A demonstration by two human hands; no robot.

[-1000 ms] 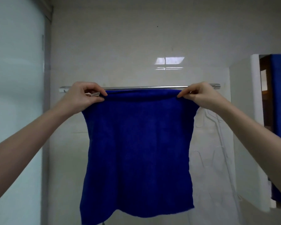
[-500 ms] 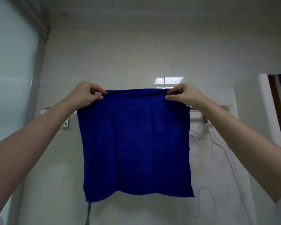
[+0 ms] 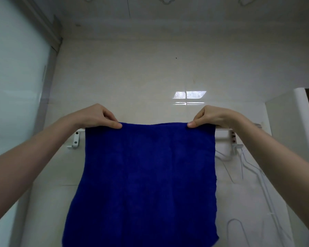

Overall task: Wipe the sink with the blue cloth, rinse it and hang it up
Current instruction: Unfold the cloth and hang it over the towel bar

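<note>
The blue cloth [image 3: 148,179] hangs spread flat in front of me, its top edge stretched level between both hands. My left hand [image 3: 96,116] pinches the top left corner and my right hand [image 3: 212,116] pinches the top right corner. Behind the cloth's top edge runs a white towel rail [image 3: 223,129] fixed to the tiled wall; the cloth hides most of it. Whether the cloth touches the rail I cannot tell. The sink is out of view.
The rail's left bracket [image 3: 75,140] and right bracket [image 3: 233,139] show beside the cloth. White wire hangers [image 3: 243,168] dangle below the rail on the right. A frosted glass panel [image 3: 16,97] stands at the left, and a white wall corner [image 3: 292,122] at the right.
The view has tilted upward, showing more ceiling. The cloth's top edge, raised above the rail half a second ago, has come down to rail level, with my hands a little farther apart.
</note>
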